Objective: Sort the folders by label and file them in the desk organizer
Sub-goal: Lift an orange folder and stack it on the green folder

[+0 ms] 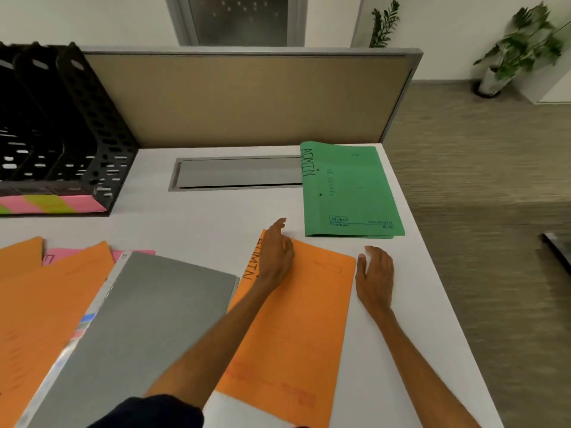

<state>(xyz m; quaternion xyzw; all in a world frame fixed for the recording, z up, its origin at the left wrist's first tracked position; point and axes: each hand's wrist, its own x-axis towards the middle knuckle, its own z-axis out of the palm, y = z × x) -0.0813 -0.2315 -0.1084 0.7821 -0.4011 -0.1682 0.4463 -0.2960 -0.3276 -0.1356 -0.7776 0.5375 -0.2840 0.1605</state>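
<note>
An orange folder [302, 319] marked ADMIN lies flat on the white desk [216, 217] in front of me. My left hand [275, 254] rests on its upper left corner with the fingers straight. My right hand [375, 273] lies flat on the desk, touching the folder's right edge. A green folder [349, 189], also marked ADMIN, lies at the desk's far right. To the left lie a grey folder [148, 329], more orange folders [46, 304] and a pink one [65, 253] partly hidden beneath. The black desk organizer [61, 125] stands at the far left.
A beige partition [247, 97] closes the back of the desk. A grey cable hatch [238, 174] is set into the desktop. Pink and green sticky labels [52, 203] mark the organizer's base. The desk's right edge drops to carpet; potted plants [519, 47] stand far right.
</note>
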